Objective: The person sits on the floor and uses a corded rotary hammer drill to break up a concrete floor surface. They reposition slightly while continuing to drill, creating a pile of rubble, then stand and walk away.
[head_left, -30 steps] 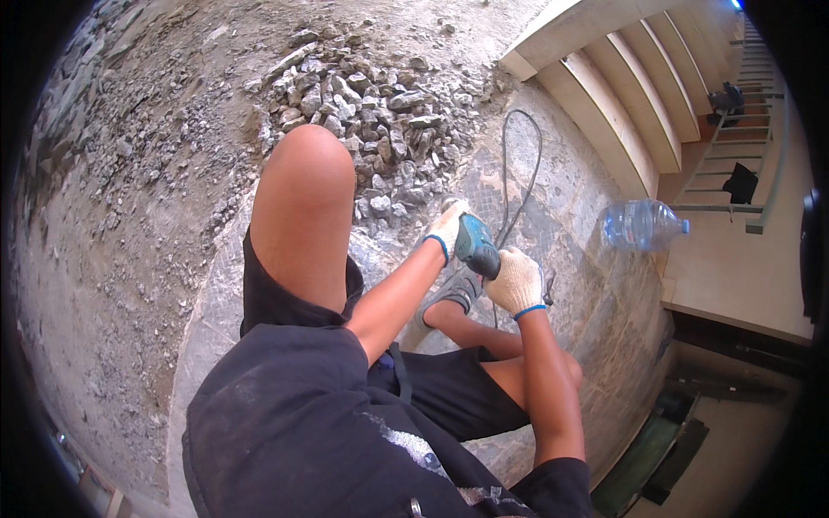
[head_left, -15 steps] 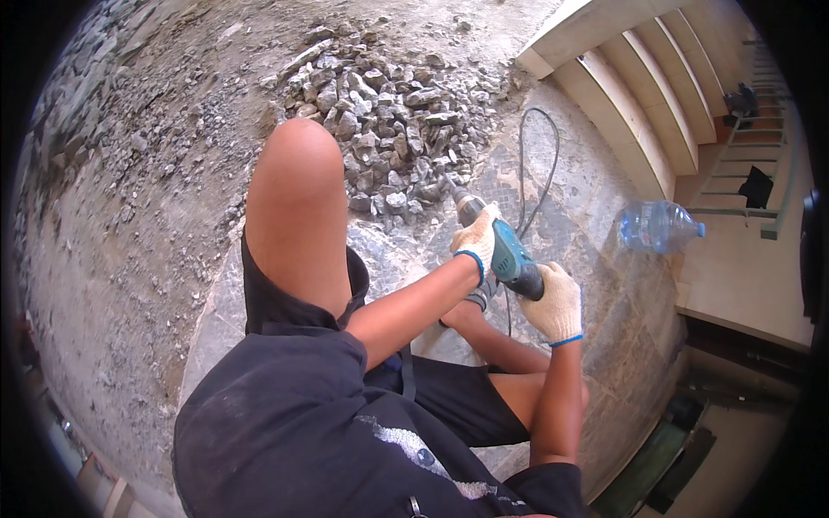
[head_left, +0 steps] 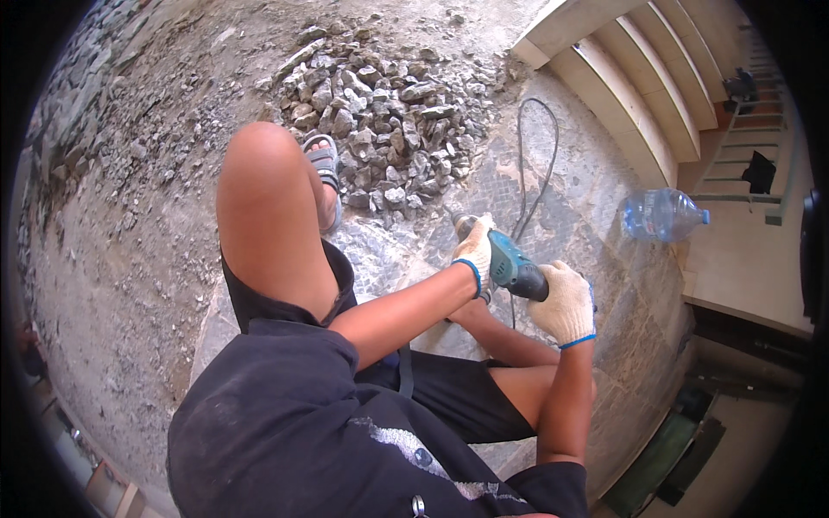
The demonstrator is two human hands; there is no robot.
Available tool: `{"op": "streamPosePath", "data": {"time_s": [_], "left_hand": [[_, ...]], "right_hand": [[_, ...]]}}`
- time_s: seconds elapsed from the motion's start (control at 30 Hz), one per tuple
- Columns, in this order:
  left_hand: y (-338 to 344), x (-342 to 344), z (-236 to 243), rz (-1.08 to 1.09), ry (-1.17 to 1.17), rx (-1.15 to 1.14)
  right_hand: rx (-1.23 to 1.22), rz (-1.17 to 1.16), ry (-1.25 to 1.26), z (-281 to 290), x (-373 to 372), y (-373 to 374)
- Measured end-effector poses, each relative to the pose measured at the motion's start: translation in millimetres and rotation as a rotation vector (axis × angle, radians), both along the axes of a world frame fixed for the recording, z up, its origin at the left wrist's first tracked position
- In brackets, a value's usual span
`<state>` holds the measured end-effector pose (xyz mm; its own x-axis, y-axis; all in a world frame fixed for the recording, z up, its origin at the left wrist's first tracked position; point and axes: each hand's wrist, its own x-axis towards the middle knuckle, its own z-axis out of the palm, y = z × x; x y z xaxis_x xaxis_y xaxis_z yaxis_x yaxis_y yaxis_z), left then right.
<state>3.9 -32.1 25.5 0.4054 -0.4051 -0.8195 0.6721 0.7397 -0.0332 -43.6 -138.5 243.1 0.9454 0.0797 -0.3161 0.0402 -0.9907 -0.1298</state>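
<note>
In the head view, a teal and black power drill (head_left: 509,259) is held at a slant over the paved floor (head_left: 596,203), with its metal front end toward the stone pile (head_left: 380,121). My left hand (head_left: 471,255), in a white glove with a blue cuff, is closed around the drill's front, near the chuck. My right hand (head_left: 560,306), gloved the same way, grips the dark rear end. A dark cable (head_left: 549,155) lies in a long loop beyond the drill. Whether the bit touches the floor or stones, I cannot tell.
Loose rubble (head_left: 121,190) covers the left ground. At the upper right are pale steps (head_left: 626,95) and a green ladder-like frame (head_left: 734,181). A large plastic bottle (head_left: 663,216) lies on its side to my right. My sandaled foot (head_left: 324,168) is beside the pile, behind my bent knee.
Both hands and the drill have shifted right in the view. My raised knee has moved left, and my sandaled foot now shows beside the stone pile.
</note>
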Motion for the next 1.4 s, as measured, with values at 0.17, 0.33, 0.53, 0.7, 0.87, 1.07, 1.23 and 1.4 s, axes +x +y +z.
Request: {"op": "streamPosePath", "data": {"time_s": [0.17,0.33,0.53,0.7,0.87,1.07,1.23,1.4], "left_hand": [[-1,3,9,0.000,0.003,0.011],[2,2,3,0.032,-0.003,-0.113],[-3,6,-16,0.035,-0.006,-0.097],[-21,-14,-12,0.054,0.026,0.096],[-31,-51,-21,-0.042,-0.101,0.146],[-36,-64,-34,-0.113,-0.081,0.197],[-36,-52,-26,-0.055,-0.150,0.215],[-31,-55,-22,0.017,-0.168,0.137]], "right_hand": [[-0.016,-0.001,0.015,8,1,4],[-0.032,0.012,0.013,3,9,2],[-0.064,0.031,0.021,-8,19,2],[-0.077,0.039,0.037,-15,10,-13],[-0.090,0.021,0.089,-31,-22,-34],[-0.059,0.043,0.026,-43,-43,-45],[-0.046,0.047,-0.030,-47,-41,-51],[-0.105,0.067,0.006,-50,-39,-53]]}}
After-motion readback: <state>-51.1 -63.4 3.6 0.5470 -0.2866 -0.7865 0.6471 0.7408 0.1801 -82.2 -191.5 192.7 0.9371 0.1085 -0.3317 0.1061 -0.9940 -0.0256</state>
